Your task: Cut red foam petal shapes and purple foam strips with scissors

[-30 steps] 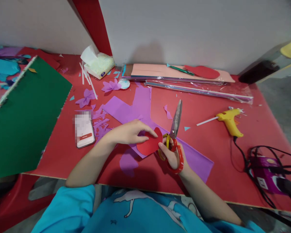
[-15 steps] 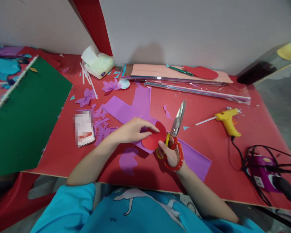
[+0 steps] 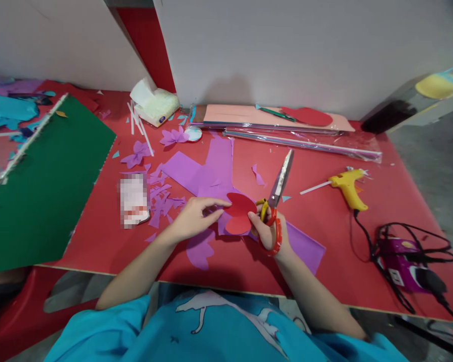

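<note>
Red paper (image 3: pixel 242 215), change over the last second: outline now reads as two rounded lobes with a notch between them on the left side. Half a second ago it looked like one rounded piece with the left thumb and finger over it. Can't tell if it was unfolded or just turned.

Location: held between both hands, above the purple paper strip (image 3: pixel 305 246) that lies slantwise on the red tabletop (image 3: pixel 324 211). Gap to the strip not readable from this angle.

Left hand (image 3: pixel 194 218): pulled back left to the notched side. Thumb and index apart, index tip at or just beside the upper lobe; contact not clear, no firm pinch visible.

Right hand (image 3: pixel 268 231): thumb clamped on the paper's right edge, carrying the piece. Same hand also keeps the scissors (image 3: pixel 275 198) by their handles. Blades together, pointing up and away from the paper, leaning a bit more to the right than a second ago.

Meaning: my read is handling or checking the shape, not cutting, since the blades are clear of the paper. Right hand looks to be doing double duty.

Surroundings: purple cutout (image 3: pixel 199 249) near the front edge, purple scraps (image 3: pixel 160 201) beside the phone (image 3: pixel 134 201), glue gun (image 3: pixel 349 186) off to the right; no obvious shift among them beyond the slight camera move.
</note>
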Tool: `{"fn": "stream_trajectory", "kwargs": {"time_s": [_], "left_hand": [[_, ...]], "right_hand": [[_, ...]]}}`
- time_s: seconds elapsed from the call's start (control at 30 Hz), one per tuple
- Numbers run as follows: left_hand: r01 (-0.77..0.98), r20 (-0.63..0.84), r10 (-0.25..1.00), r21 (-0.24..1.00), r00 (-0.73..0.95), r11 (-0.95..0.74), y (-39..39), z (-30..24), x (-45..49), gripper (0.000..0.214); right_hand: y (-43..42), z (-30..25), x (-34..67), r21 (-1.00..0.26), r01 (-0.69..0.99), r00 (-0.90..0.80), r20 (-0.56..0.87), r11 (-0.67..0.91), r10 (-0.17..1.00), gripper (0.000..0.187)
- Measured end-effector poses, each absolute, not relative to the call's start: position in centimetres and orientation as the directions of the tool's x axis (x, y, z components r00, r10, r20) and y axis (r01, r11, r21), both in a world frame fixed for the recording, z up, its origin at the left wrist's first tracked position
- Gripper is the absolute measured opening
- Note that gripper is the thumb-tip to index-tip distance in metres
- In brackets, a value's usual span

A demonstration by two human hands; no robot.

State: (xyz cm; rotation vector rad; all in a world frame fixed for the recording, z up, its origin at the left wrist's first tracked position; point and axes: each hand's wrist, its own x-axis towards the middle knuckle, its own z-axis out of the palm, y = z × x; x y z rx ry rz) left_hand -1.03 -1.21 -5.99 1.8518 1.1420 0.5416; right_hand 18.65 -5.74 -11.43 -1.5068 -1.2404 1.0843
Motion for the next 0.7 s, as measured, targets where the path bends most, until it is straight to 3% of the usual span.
{"fn": "stream_trajectory", "kwargs": {"time_s": [0.1,0.17,0.3,0.4,0.53,0.7], "left_hand": [[0.464,-0.029,0.935,0.874,0.354,-0.148,-1.5,-5.9,-2.3,0.02],[0.447,0.074,0.952,0.87,0.296,-0.207,-1.6,-5.6,-2.9,0.016],[0.514,0.208,0.883,0.748,0.421,-0.421,-1.5,-4.5,-2.9,0.028],[0.509,0.086,0.812,0.74,0.577,-0.44,-1.3,-4.1,-2.1,0.039],[0.506,-0.063,0.679,0.718,0.732,-0.478,-0.8,-4.4,-1.1,0.024],[0.517,-0.091,0.647,0.69,0.757,-0.507,-0.6,-4.9,-1.0,0.02]], "right_hand": [[-5.6,-10.8,18.8,-0.944,0.314,0.078,-0.08,-0.101,0.994,0.02],[-5.5,-10.2,18.7,-0.909,0.411,0.024,-0.058,-0.063,0.998,0.018],[-5.5,-9.1,18.4,-0.856,0.515,-0.122,-0.027,0.04,0.992,0.017],[-5.6,-8.6,18.0,-0.865,0.495,-0.208,-0.033,0.076,0.977,0.015],[-5.8,-8.4,17.5,-0.878,0.471,-0.257,-0.045,0.085,0.965,0.018],[-5.9,-8.5,17.1,-0.892,0.448,-0.25,-0.07,0.052,0.966,0.023]]}}
